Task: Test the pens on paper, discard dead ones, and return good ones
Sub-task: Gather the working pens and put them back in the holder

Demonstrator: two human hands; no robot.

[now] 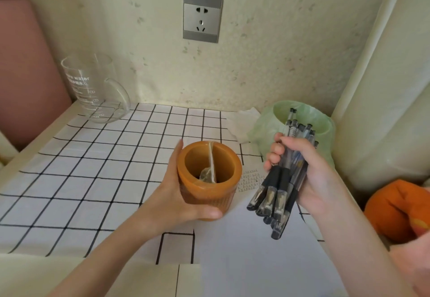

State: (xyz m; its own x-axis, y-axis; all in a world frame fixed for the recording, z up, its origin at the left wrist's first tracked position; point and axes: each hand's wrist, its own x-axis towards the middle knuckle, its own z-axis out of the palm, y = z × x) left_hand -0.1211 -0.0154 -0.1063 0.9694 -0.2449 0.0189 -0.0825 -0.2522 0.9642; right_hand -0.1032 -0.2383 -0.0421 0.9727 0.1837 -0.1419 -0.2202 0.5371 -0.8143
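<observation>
The left hand point(183, 194) is grasping an orange cup point(235, 173) near the middle of the checked tablecloth point(93, 168), thumb on its near side and fingers round its left wall. A small sachet point(208, 173) is lying inside the cup. Just right of it, the right hand point(311, 180) is clutching a bundle of pens point(277, 189), capped ends pointing near and down over a white sheet of paper point(251, 257). A green-lined bin point(267, 124) is sitting at the far right behind the pens. A glass jug point(93, 89) is standing at the far left.
</observation>
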